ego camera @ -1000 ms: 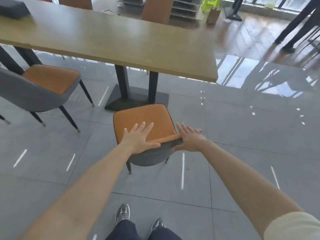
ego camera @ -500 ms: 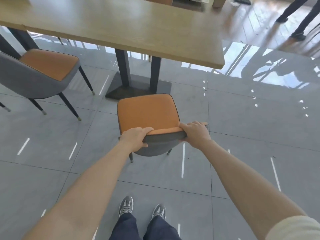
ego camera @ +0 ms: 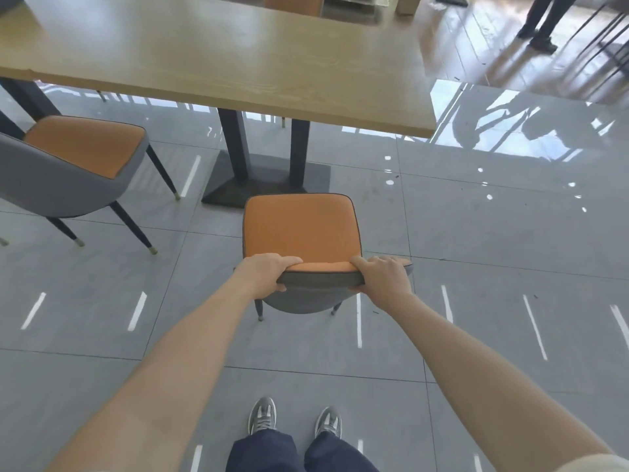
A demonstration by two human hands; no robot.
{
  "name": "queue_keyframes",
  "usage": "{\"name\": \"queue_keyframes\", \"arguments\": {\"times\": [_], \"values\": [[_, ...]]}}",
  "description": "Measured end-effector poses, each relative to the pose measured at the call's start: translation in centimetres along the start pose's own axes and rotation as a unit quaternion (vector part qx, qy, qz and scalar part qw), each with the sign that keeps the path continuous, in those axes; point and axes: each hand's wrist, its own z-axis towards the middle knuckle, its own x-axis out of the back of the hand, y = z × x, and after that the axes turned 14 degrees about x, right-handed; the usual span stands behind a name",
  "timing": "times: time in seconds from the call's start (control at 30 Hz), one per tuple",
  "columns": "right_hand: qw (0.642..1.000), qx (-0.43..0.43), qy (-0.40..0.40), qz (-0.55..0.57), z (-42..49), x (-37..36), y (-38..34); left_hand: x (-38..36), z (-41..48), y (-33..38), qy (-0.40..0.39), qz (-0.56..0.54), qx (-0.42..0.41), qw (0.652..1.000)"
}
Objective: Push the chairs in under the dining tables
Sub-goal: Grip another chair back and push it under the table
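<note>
Grey tiled floor (ego camera: 476,253), glossy w/ white dash reflections, fills most of the frame; top right it turns to brown wood flooring. Long wooden table (ego camera: 218,59) runs across the upper half, on a dark twin-post pedestal (ego camera: 262,165) w/ a flat base plate.

Chair (ego camera: 301,233) w/ orange seat & grey shell sits center frame, just below the pedestal base, its front edge near the base plate. Seat is fully out from under the tabletop, not tucked in. Backrest top is nearest the camera.

Both hands are on the backrest top edge. Left hand (ego camera: 265,274) is closed round the left corner: fingers curled over the orange inner face, thumb underneath on the grey shell. Right hand (ego camera: 383,275) grips the right corner the same way, fingers wrapped over the top, thumb tip showing below on the grey. Both arms are stretched nearly straight, bare forearms coming in from the lower corners; pale sleeve edge at bottom right.

Second chair (ego camera: 78,165), same colours, is at left mid-frame, angled, also out from the table, well apart from the held one.

Bottom center: dark trousers & grey sneakers (ego camera: 294,420) on the tile, directly behind the chair. Top right corner: someone's legs (ego camera: 541,18) in dark trousers on the wood floor.
</note>
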Motion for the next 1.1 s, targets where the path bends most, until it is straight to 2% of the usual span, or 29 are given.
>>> {"name": "queue_keyframes", "arguments": {"times": [0.3,1.1], "values": [[1.000,-0.028,0.008,0.005,3.9,1.2,-2.0,2.3,2.9,-3.8,0.021,0.017,-0.004,1.000],[0.996,-0.089,0.002,0.022,13.9,4.0,4.5,8.7,15.0,-4.4,0.020,0.049,-0.036,0.998]]}}
